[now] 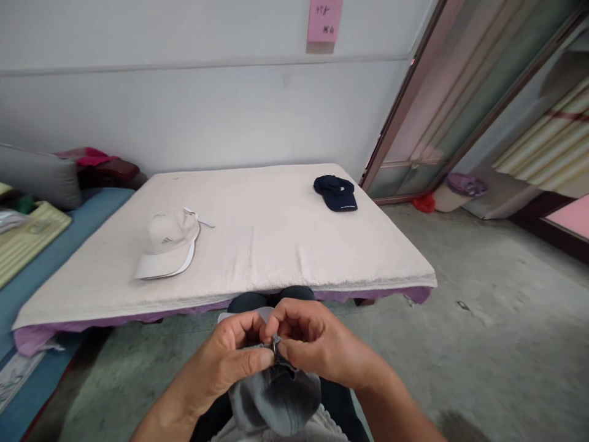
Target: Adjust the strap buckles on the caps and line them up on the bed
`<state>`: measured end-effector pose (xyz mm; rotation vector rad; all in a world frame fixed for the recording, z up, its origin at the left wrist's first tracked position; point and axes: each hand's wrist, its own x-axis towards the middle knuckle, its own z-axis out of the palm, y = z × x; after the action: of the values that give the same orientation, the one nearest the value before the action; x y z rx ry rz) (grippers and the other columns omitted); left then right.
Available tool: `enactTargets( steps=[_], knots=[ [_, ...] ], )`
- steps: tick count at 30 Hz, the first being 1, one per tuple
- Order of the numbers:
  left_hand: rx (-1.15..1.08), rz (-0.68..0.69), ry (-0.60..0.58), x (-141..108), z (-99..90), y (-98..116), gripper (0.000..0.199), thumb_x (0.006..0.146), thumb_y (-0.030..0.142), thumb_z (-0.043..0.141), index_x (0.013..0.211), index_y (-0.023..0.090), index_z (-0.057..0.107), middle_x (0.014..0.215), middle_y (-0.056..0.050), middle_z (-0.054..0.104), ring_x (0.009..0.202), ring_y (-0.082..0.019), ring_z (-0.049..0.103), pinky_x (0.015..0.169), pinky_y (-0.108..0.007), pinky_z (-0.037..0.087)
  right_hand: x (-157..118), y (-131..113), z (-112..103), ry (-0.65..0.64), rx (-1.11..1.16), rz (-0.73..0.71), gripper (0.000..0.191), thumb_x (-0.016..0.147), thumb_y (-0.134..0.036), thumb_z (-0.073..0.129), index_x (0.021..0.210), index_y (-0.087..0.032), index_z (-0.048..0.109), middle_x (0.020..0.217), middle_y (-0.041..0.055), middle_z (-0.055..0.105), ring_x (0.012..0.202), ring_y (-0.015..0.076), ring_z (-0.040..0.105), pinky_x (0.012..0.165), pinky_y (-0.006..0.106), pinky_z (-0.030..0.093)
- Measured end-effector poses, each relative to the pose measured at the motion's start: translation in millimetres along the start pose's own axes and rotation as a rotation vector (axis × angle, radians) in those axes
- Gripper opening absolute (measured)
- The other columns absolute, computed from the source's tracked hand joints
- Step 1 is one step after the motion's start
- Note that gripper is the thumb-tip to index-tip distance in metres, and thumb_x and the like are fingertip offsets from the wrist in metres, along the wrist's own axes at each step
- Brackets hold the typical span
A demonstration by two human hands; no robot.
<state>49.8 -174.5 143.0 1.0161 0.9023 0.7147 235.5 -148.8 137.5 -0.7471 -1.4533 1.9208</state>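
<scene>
A grey cap (271, 399) hangs between my hands above my lap, with its strap and small metal buckle (275, 348) turned up towards me. My left hand (232, 353) pinches the strap on the left of the buckle. From the other side my right hand (317, 341) grips the strap right at the buckle, fingers curled and thumb pressed in. Part of a pale brim shows behind my fingers; the rest of it is hidden. On the covered bed lie a cream cap (168, 242) at the left and a navy cap (338, 193) at the far right.
The low bed (257, 215) has a cream cover over purple cloth. At the left stands a blue seat (99, 212) with a grey cushion (39, 175). A pink note (324, 21) hangs on the wall. A bin (455, 193) stands beyond the sliding door (414, 123).
</scene>
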Motion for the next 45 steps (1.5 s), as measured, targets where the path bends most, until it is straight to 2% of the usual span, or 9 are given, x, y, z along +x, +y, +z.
enactTargets(
  steps=[9, 12, 15, 19, 23, 34, 45],
  knots=[
    [0.035, -0.005, 0.023, 2.1, -2.6, -2.3, 0.021, 0.075, 0.031, 0.07, 0.083, 0.017, 0.057, 0.078, 0.001, 0.051, 0.074, -0.012, 0.043, 0.068, -0.023, 0.035, 0.2, 2.5, -4.1, -0.065, 0.156, -0.043, 0.015, 0.08, -0.021, 0.065, 0.091, -0.011, 0.06, 0.066, -0.003, 0.046, 0.06, 0.0073, 0.037, 0.054, 0.022, 0.029],
    [0.049, -0.005, 0.036, 1.7, -4.0, -3.7, 0.022, 0.075, 0.033, 0.07, 0.083, 0.017, 0.057, 0.078, 0.001, 0.052, 0.074, -0.012, 0.043, 0.067, -0.023, 0.035, 0.9, 5.7, -4.3, -0.032, 0.217, -0.039, 0.018, 0.077, -0.022, 0.069, 0.089, -0.012, 0.059, 0.066, -0.0033, 0.047, 0.059, 0.0067, 0.039, 0.055, 0.022, 0.031],
    [0.06, -0.018, 0.066, 0.6, -5.5, -4.0, 0.024, 0.074, 0.034, 0.071, 0.081, 0.018, 0.055, 0.076, 0.002, 0.053, 0.072, -0.012, 0.042, 0.064, -0.023, 0.033, 1.9, 7.6, -4.5, 0.015, 0.259, -0.003, 0.022, 0.074, -0.021, 0.073, 0.086, -0.015, 0.057, 0.062, -0.005, 0.049, 0.053, 0.005, 0.039, 0.048, 0.019, 0.03],
    [0.044, -0.025, 0.072, -0.3, -4.4, -1.2, 0.024, 0.074, 0.033, 0.072, 0.082, 0.019, 0.054, 0.075, 0.003, 0.056, 0.07, -0.011, 0.043, 0.063, -0.022, 0.033, 3.4, 7.1, -5.6, 0.068, 0.191, 0.023, 0.022, 0.072, -0.025, 0.075, 0.077, -0.015, 0.056, 0.055, -0.0066, 0.048, 0.043, 0.0037, 0.038, 0.039, 0.016, 0.027],
    [0.008, -0.01, 0.097, -0.3, -2.6, -0.1, 0.023, 0.073, 0.031, 0.072, 0.082, 0.02, 0.055, 0.074, 0.004, 0.056, 0.069, -0.01, 0.044, 0.063, -0.022, 0.034, 3.6, 5.6, -6.7, 0.084, 0.133, 0.024, 0.026, 0.07, -0.03, 0.077, 0.07, -0.014, 0.057, 0.053, -0.0059, 0.049, 0.042, 0.0038, 0.041, 0.039, 0.016, 0.031],
    [0.147, -0.023, 0.148, 1.2, -6.3, 0.4, 0.022, 0.073, 0.034, 0.073, 0.075, 0.018, 0.058, 0.067, 0.004, 0.053, 0.063, -0.009, 0.041, 0.059, -0.021, 0.033, 6.6, 8.7, -4.7, 0.067, 0.17, 0.014, 0.026, 0.073, -0.032, 0.075, 0.071, -0.013, 0.058, 0.053, -0.0063, 0.048, 0.043, 0.0033, 0.04, 0.04, 0.016, 0.03],
    [0.139, -0.02, 0.242, 0.7, -3.1, -3.1, 0.022, 0.075, 0.034, 0.071, 0.086, 0.019, 0.06, 0.083, -0.001, 0.062, 0.078, -0.015, 0.053, 0.07, -0.026, 0.04, 9.7, 17.9, -7.8, 0.119, 0.15, 0.015, 0.023, 0.075, -0.032, 0.073, 0.076, -0.014, 0.059, 0.055, -0.0062, 0.049, 0.043, 0.0037, 0.042, 0.041, 0.017, 0.031]
  ],
)
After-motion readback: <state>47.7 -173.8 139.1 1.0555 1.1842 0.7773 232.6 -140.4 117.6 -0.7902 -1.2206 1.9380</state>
